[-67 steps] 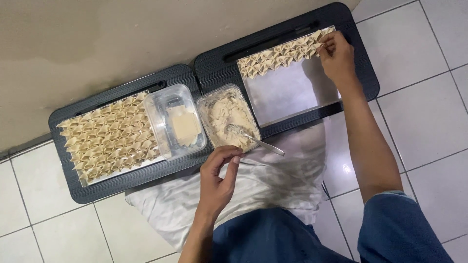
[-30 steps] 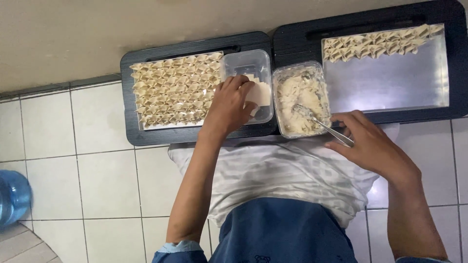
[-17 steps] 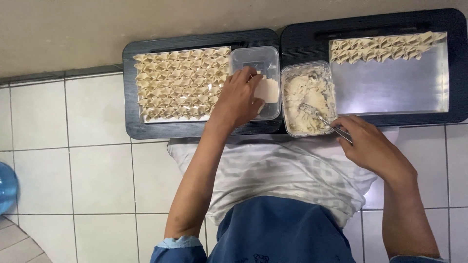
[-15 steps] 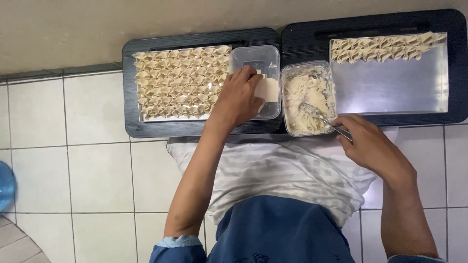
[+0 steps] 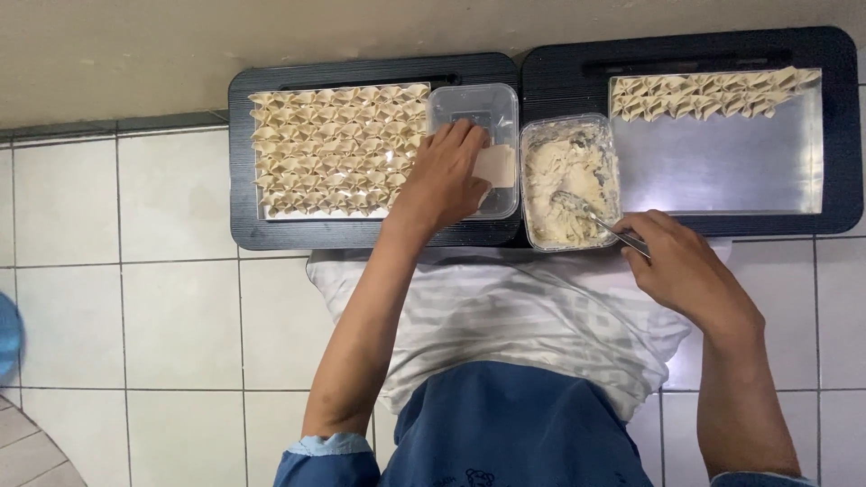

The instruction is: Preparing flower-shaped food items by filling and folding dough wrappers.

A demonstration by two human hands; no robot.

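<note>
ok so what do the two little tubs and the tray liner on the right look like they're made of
Both tubs look like thin clear plastic: you see their contents through the walls, and the rims shine. The tray liner looks like bare metal, probably steel or aluminium, given its grey, softly mirrored sheen. The black tray under it seems matte plastic, though it's hard to be sure.

my left hand (image 5: 446, 176) hides most of the wrapper stack (image 5: 495, 166); a blue thing (image 5: 7, 335) is cut off at the frame's left edge.
</note>
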